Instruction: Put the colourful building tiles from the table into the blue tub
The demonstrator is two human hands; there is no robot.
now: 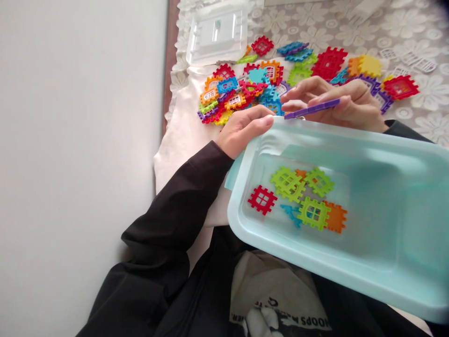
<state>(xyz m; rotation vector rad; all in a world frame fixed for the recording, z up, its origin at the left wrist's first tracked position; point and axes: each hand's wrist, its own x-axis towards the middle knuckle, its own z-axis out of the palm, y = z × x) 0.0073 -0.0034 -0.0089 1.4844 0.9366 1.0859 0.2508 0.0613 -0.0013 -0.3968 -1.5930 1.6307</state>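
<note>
Right hand (345, 105) pinches a purple piece (311, 109) above the bin (245, 159); left hand (243, 129) grips its rim.

Pale teal tub (403, 262): smooth, glossy plastic. Inside tub, interlocking tiles (301, 196): hard, bright plastic. Beyond tub, lace cloth (414, 28): white, patterned, over surface. Farther beyond tub, clear lid (217, 32): translucent glossy plastic. Below tub, black sleeve (175, 210): matt cloth.

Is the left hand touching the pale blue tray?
Touching. The head view shows the left hand with its fingers curled over the far rim of the pale blue tray, no gap between them.
</note>
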